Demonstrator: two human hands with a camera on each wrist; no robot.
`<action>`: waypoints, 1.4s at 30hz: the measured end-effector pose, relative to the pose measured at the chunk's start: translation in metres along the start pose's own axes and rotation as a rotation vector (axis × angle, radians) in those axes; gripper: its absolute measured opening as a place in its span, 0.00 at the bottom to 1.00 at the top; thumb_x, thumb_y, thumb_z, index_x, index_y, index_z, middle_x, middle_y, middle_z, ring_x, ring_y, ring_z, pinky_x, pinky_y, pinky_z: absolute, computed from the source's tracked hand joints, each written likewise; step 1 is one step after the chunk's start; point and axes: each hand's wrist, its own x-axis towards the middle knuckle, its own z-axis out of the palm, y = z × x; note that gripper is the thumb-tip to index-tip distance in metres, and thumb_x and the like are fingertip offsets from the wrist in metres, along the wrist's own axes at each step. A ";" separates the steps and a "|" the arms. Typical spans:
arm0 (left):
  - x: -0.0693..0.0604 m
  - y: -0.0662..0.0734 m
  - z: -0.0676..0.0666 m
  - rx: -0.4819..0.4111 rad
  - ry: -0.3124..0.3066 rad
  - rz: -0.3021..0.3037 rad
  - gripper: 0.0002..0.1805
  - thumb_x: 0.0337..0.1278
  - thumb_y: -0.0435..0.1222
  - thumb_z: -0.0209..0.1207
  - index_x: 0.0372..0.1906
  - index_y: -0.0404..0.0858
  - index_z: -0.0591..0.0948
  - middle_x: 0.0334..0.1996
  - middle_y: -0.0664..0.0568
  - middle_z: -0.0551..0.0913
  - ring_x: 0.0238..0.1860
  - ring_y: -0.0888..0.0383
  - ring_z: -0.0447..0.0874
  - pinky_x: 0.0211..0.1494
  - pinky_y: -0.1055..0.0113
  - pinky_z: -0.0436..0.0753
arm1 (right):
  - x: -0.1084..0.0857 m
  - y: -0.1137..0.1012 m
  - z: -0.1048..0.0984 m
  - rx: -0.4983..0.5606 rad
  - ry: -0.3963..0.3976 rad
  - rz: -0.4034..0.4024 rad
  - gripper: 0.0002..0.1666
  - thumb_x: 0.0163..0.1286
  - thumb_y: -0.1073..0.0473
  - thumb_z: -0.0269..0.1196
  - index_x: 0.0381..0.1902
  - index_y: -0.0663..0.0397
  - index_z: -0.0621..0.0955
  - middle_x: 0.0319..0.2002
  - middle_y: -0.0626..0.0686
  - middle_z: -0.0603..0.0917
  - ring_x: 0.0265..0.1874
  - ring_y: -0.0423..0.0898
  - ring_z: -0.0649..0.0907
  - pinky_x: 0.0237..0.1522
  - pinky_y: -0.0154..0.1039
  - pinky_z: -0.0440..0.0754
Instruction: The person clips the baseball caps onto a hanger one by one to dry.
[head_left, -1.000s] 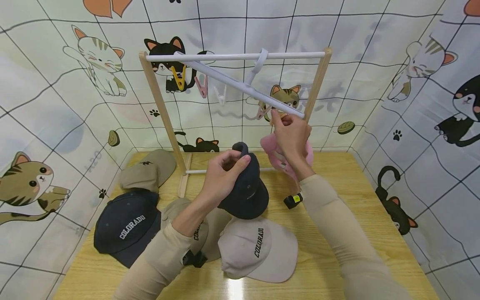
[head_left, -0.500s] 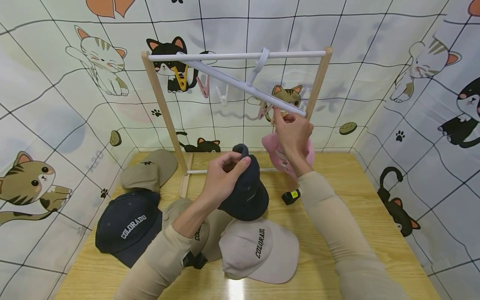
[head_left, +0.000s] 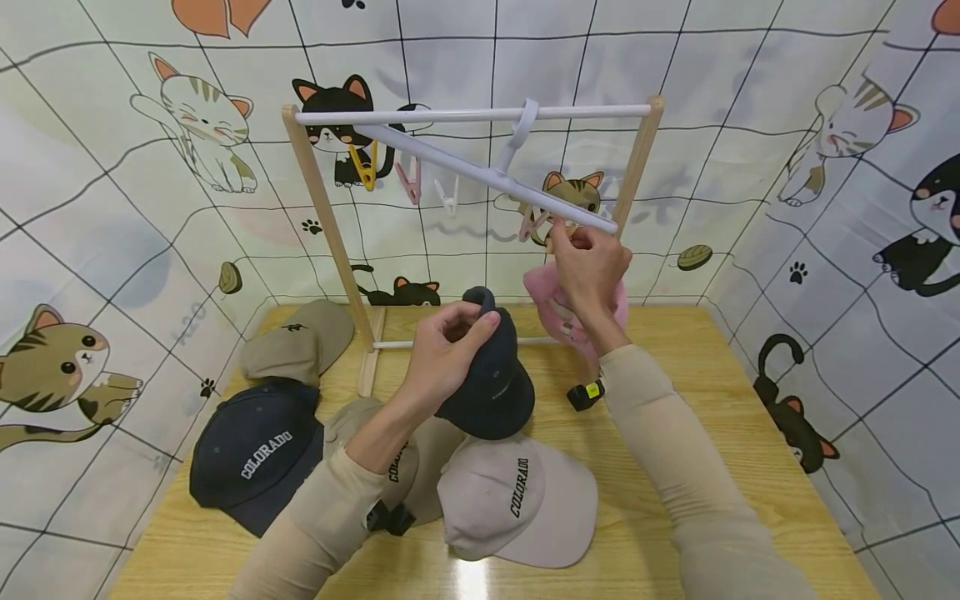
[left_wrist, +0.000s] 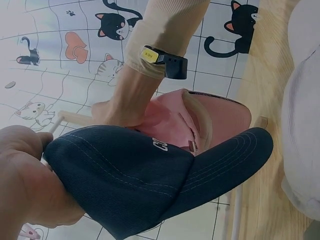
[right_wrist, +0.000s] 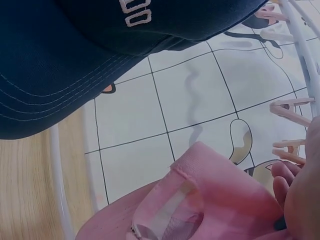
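Note:
My left hand [head_left: 444, 354] grips a navy baseball cap [head_left: 491, 396] by the edge of its crown, brim hanging down. In the left wrist view the navy cap [left_wrist: 125, 170] covers part of a pink cap [left_wrist: 172, 117]. My right hand [head_left: 592, 267] is at the low right end of a tilted white clip hanger [head_left: 465, 168], its fingertips pinching a peach clothespin [right_wrist: 289, 146]. Behind that hand hangs the pink cap [head_left: 553, 310]; its attachment is mostly hidden, though a dark bit [right_wrist: 280, 223] shows beside the hand. A pink clothespin [head_left: 531, 223] is just left of the fingertips.
The hanger hooks over the top bar of a wood-and-white rack [head_left: 322, 212]. Yellow [head_left: 363, 167], pink [head_left: 408, 181] and white [head_left: 448, 197] clothespins dangle from it. On the table [head_left: 660, 500] lie another navy cap [head_left: 251, 450], a khaki cap [head_left: 292, 346], a beige cap [head_left: 431, 454] and a pale cap [head_left: 517, 500].
The hanger's right end and its clothespins have shifted slightly right, along with my right hand. My left hand holds the navy cap in nearly the same place.

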 end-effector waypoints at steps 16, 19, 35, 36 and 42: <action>0.011 -0.010 0.004 0.080 -0.029 0.097 0.11 0.78 0.37 0.71 0.55 0.36 0.91 0.46 0.40 0.92 0.44 0.61 0.90 0.49 0.70 0.87 | 0.000 -0.005 -0.015 -0.072 0.021 -0.099 0.28 0.75 0.42 0.71 0.24 0.59 0.93 0.24 0.59 0.93 0.24 0.50 0.86 0.37 0.34 0.69; 0.013 -0.010 0.006 0.111 -0.032 0.100 0.12 0.78 0.37 0.71 0.57 0.36 0.91 0.48 0.40 0.92 0.45 0.60 0.89 0.51 0.69 0.87 | 0.000 -0.008 -0.019 -0.072 0.004 -0.102 0.28 0.75 0.43 0.71 0.24 0.59 0.93 0.25 0.60 0.93 0.26 0.55 0.88 0.37 0.34 0.70; 0.035 -0.019 0.028 0.225 0.000 0.167 0.12 0.77 0.39 0.73 0.54 0.35 0.90 0.46 0.42 0.94 0.48 0.49 0.94 0.58 0.60 0.92 | 0.001 -0.014 -0.032 -0.072 -0.015 -0.158 0.26 0.74 0.45 0.71 0.24 0.60 0.93 0.24 0.60 0.93 0.25 0.57 0.90 0.33 0.32 0.68; 0.037 -0.020 0.030 0.232 0.000 0.178 0.12 0.77 0.39 0.73 0.54 0.35 0.89 0.46 0.42 0.94 0.48 0.49 0.94 0.58 0.59 0.92 | 0.001 -0.014 -0.032 -0.072 -0.015 -0.164 0.25 0.74 0.46 0.71 0.24 0.60 0.93 0.23 0.60 0.93 0.25 0.57 0.90 0.33 0.32 0.68; 0.045 -0.020 0.038 0.266 -0.003 0.238 0.12 0.77 0.39 0.72 0.52 0.35 0.89 0.43 0.42 0.94 0.46 0.49 0.94 0.56 0.56 0.94 | 0.003 -0.013 -0.034 -0.063 -0.025 -0.190 0.24 0.74 0.47 0.72 0.24 0.60 0.93 0.23 0.61 0.93 0.25 0.58 0.91 0.34 0.32 0.69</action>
